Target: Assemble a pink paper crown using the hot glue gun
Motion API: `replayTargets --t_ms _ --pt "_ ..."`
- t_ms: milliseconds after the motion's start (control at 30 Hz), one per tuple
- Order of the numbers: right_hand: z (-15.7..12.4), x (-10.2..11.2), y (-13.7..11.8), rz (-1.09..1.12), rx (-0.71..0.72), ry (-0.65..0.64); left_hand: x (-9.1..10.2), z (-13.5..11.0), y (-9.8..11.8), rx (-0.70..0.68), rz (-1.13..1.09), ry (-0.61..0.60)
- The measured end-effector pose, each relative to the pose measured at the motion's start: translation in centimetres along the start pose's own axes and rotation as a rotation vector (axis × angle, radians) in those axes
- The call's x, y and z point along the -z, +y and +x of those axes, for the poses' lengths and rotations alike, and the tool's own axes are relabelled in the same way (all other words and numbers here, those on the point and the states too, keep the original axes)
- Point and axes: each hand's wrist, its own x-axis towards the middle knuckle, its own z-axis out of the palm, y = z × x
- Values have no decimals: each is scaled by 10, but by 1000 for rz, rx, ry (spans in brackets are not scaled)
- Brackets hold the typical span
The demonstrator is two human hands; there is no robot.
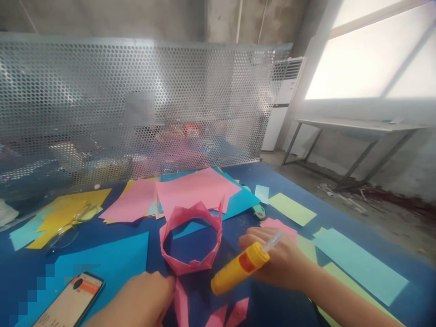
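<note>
My right hand (272, 263) is closed around a yellow hot glue gun (238, 268) with a clear glue stick (273, 240) poking out of its back. Its front end points down to the left, over the table. My left hand (146, 293) is curled at the bottom, closed on a folded pink paper piece (181, 302); its fingertips are mostly hidden. Just beyond both hands stands a pink paper crown (190, 265), a ring with pointed tips. More folded pink pieces (237, 311) lie at the lower edge between the hands.
Pink sheets (197, 188) and blue paper (109, 254) cover parts of the blue table (272, 177). Pale green and light blue strips (361, 263) lie right. Left are glasses (68, 229), yellow paper (85, 198) and a phone (70, 302). A perforated metal screen (136, 77) stands behind.
</note>
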Motion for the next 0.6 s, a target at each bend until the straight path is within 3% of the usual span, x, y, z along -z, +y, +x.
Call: replayTargets --t_ms 367,467,600 --pt "1 1 0 -16 2 -7 6 -4 -8 5 -68 47" --pt "0 0 0 -16 2 -12 12 -11 -18 5 -122 130" --pt "-1 0 1 -18 8 -17 16 -14 -41 -97 -175 252"
